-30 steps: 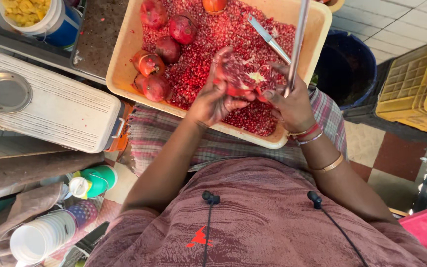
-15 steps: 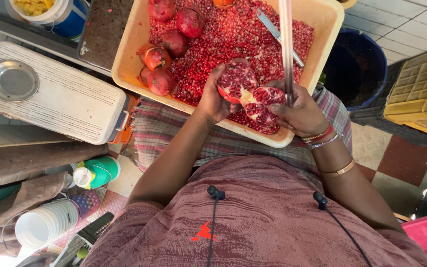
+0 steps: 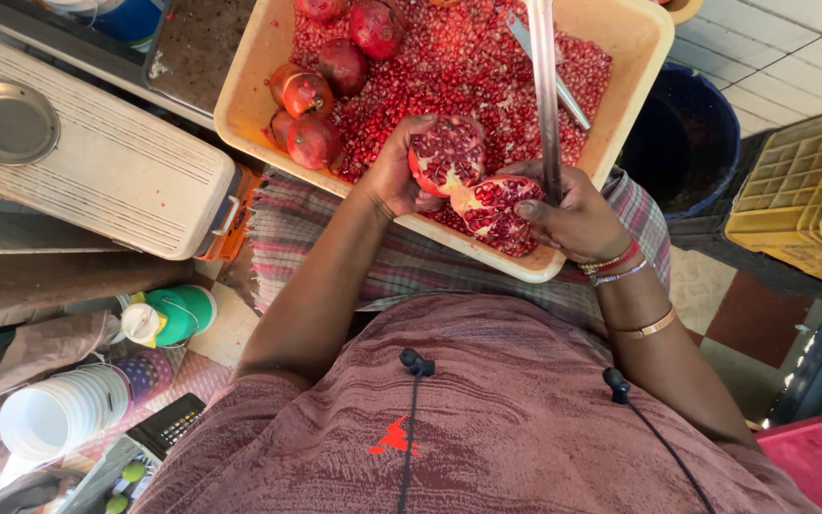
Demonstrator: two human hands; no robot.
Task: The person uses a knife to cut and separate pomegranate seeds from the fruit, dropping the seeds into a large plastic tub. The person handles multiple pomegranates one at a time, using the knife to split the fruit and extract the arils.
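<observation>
Pomegranate seeds (image 3: 459, 67) fill a cream plastic tray (image 3: 249, 86) resting on the person's checked-cloth lap (image 3: 449, 266). Left hand (image 3: 397, 176) curls closed around one pomegranate half (image 3: 446, 154); right hand (image 3: 577, 214) grips a metal rod (image 3: 544, 86) with the other half (image 3: 497, 205) touching it. At nine o'clock sits a ribbed white box (image 3: 116, 167); at three o'clock, a yellow crate (image 3: 792, 200) on tiled floor (image 3: 773, 48).

The yellow tub (image 3: 249, 105) runs off the top edge, cutting off the metal rod (image 3: 544, 95) and the uppermost whole pomegranates (image 3: 373, 24). The knife (image 3: 554, 71) passes behind that rod. The yellow crate (image 3: 792, 200) is cropped at the right edge.
</observation>
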